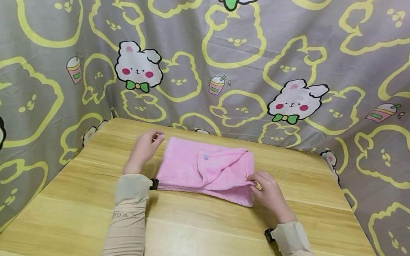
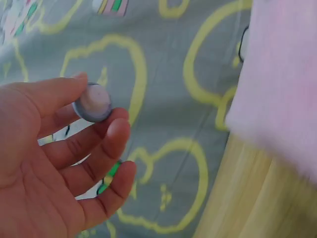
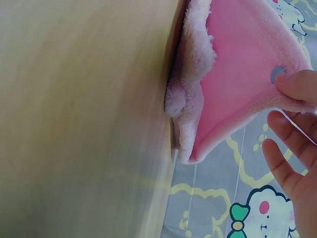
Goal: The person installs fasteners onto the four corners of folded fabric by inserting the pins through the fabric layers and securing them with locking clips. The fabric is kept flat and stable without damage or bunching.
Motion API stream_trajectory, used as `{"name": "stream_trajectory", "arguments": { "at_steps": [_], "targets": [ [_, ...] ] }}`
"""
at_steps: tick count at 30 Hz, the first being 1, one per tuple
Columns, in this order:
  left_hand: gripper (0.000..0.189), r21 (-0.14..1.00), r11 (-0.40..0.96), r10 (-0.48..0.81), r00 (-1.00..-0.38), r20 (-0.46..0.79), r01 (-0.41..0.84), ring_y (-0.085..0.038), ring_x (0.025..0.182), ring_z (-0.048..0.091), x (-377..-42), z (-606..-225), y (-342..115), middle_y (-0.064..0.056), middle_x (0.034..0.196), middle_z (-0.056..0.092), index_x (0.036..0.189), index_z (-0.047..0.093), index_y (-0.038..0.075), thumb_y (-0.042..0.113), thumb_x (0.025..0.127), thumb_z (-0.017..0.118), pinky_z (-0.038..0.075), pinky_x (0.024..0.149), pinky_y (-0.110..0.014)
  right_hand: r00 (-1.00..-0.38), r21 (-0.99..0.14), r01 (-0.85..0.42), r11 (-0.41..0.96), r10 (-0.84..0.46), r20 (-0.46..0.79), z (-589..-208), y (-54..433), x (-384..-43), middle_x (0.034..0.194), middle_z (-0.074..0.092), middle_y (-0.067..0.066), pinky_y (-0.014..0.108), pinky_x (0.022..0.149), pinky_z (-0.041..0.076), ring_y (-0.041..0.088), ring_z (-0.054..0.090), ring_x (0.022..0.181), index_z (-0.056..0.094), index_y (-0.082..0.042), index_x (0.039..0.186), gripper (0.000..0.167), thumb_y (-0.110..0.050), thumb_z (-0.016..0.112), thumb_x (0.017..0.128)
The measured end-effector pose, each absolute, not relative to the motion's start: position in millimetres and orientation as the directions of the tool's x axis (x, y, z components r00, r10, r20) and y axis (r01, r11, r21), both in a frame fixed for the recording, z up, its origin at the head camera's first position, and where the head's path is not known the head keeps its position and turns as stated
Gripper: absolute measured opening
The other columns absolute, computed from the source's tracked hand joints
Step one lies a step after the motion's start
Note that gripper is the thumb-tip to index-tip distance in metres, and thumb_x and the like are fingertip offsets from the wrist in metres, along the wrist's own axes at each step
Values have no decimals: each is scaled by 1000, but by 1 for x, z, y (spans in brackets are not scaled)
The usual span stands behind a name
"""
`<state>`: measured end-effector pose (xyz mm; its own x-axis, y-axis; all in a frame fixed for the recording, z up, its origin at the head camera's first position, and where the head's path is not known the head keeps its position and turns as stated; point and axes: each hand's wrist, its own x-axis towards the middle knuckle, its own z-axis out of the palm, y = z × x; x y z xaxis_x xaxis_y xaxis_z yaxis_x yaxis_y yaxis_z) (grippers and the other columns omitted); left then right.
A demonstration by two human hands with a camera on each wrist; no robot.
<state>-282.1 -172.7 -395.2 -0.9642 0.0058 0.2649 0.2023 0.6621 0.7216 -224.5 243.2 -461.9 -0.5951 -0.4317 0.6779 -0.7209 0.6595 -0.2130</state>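
Nearest the camera, a beige left sleeve (image 1: 126, 235) bears dark lettering too small to read surely. Beyond it, a folded pink plush cloth (image 1: 183, 164) lies mid-table, a blue dot (image 1: 206, 157) on its turned-over flap. The right hand (image 1: 270, 190) pinches a corner at its right edge, covering part of it, the thumb against a grey-blue disc (image 3: 277, 73). The left hand (image 1: 146, 147), just beside the left edge, pinches a pale round piece (image 2: 94, 103) between thumb and finger. A black wrist strap (image 1: 154, 183) sits by the near-left corner. Around the wooden table (image 1: 199, 233) hangs a grey curtain (image 1: 239, 76) printed with rabbits, green bows and drink cups.
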Motion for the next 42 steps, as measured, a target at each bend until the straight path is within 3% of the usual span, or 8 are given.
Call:
{"name": "stream_trajectory", "arguments": {
  "at_steps": [12, 22, 31, 35, 39, 42],
  "targets": [
    [25, 698, 590, 85, -891, 446, 406, -26, 83, 62, -285, -400, -102, -13, 98, 69, 115, 66, 4, 20, 98, 57, 53, 75, -37, -598, -206, -713, 671, -427, 678, -460, 241, -224, 84, 68, -1, 32, 73, 53, 14, 60, 83, 68, -11, 85, 24, 4, 81, 71],
    [27, 685, 546, 212, -870, 445, 483, -20, 80, 62, -281, -409, -54, -10, 97, 69, 116, 65, 3, 21, 97, 60, 53, 72, -31, -587, -201, -720, 664, -429, 686, -461, 241, -226, 85, 68, -1, 30, 73, 52, 13, 59, 82, 68, -11, 86, 25, 4, 81, 71],
    [24, 766, 435, 312, -877, 365, 473, -18, 85, 64, -274, -417, -15, -8, 100, 70, 116, 65, 9, 23, 98, 58, 54, 74, -25, -596, -204, -713, 671, -427, 680, -461, 244, -225, 85, 68, -2, 30, 73, 52, 13, 59, 82, 68, -11, 86, 27, 6, 81, 70],
    [26, 829, 362, 347, -887, 306, 427, -14, 82, 63, -271, -422, 3, -7, 98, 70, 118, 65, 10, 25, 98, 59, 52, 70, -22, -587, -198, -718, 667, -429, 686, -461, 245, -226, 84, 67, -1, 29, 73, 51, 14, 58, 81, 68, -11, 86, 28, 7, 80, 69],
    [27, 898, 255, 357, -898, 257, 358, -16, 80, 64, -273, -428, 18, -14, 99, 70, 119, 65, 9, 24, 97, 59, 54, 68, -24, -582, -196, -725, 660, -436, 687, -462, 245, -226, 85, 68, -1, 29, 74, 51, 14, 59, 82, 68, -12, 87, 28, 7, 80, 69],
    [28, 942, 148, 398, -890, 222, 301, -22, 85, 66, -274, -433, 29, -19, 108, 68, 121, 63, 6, 21, 98, 58, 56, 74, -28, -585, -199, -723, 661, -433, 686, -461, 244, -226, 85, 68, -1, 30, 74, 52, 14, 59, 82, 69, -11, 87, 27, 6, 81, 69]
  ]
}}
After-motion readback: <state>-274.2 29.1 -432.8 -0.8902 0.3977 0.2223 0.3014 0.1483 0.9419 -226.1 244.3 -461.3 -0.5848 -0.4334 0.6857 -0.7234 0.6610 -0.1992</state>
